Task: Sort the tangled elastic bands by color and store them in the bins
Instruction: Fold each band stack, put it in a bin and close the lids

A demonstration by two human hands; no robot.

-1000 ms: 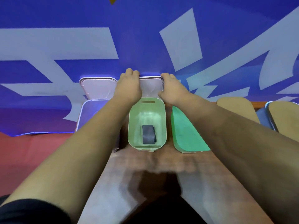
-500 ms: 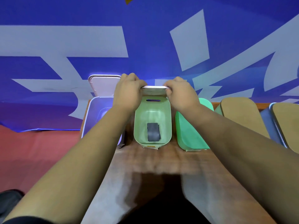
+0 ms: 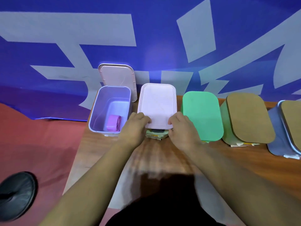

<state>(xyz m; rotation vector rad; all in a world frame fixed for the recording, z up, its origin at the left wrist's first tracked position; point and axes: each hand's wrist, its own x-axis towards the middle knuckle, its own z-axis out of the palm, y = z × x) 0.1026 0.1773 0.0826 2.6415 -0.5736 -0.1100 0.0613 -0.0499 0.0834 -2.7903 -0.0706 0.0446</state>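
A pale pink lid point(image 3: 157, 104) lies nearly flat over the light green bin, whose front edge point(image 3: 156, 135) shows below it with a dark band just visible in the gap. My left hand point(image 3: 136, 128) holds the lid's near left corner and my right hand point(image 3: 182, 128) holds its near right corner, fingers curled over the edge. To the left stands an open lavender bin point(image 3: 97, 110) with a pink elastic band point(image 3: 114, 123) inside; its lid point(image 3: 117, 77) is propped upright behind it.
Right of the covered bin stand a green-lidded bin point(image 3: 202, 115), a green bin with a tan lid point(image 3: 249, 116) and a blue bin with a tan lid point(image 3: 291, 123). All sit on a wooden table point(image 3: 162, 157) against a blue banner. A black shoe point(image 3: 16, 193) rests on the red floor.
Both hands swung the pale lid from upright behind the green bin down over it, hiding the dark band. The view shifted back and left, bringing the lavender bin into view.
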